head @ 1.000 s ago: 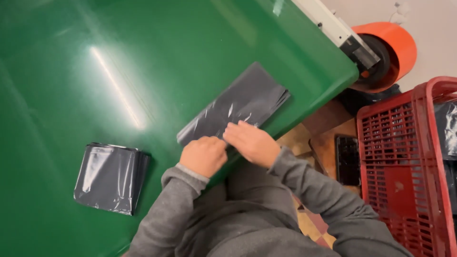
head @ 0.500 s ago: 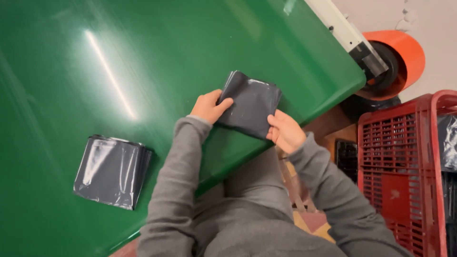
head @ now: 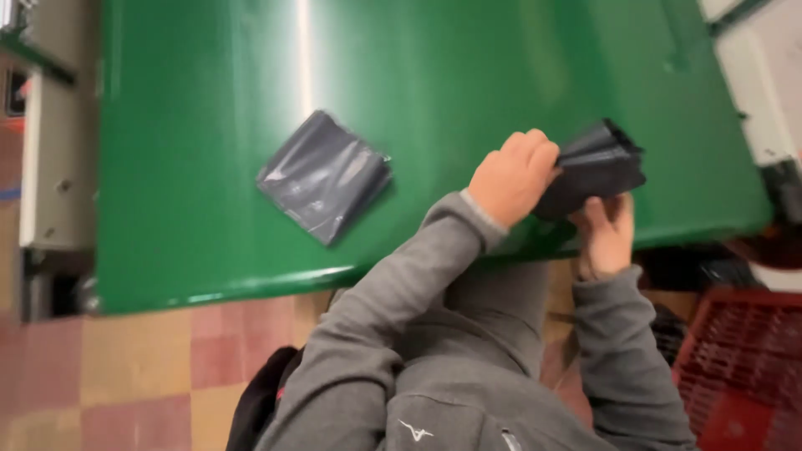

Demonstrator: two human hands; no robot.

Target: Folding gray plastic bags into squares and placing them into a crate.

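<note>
Left hand (head: 511, 177) and right hand (head: 607, 234) clamp a folded dark bag (head: 595, 167), its long axis slanting up-right.

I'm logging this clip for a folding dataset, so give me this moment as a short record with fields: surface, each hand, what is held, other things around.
surface: glossy green table, seen from above
left hand: gripping the near edge of a folded dark grey plastic bag
right hand: under the same bag, fingers touching its lower side
held item: folded small and thick, lifted at the table's near edge
other item: second folded dark bag lying flat on the table, apart from both hands
surroundings: red plastic crate at lower right; checkered floor tiles
clothing: grey sweatshirt sleeves
</note>
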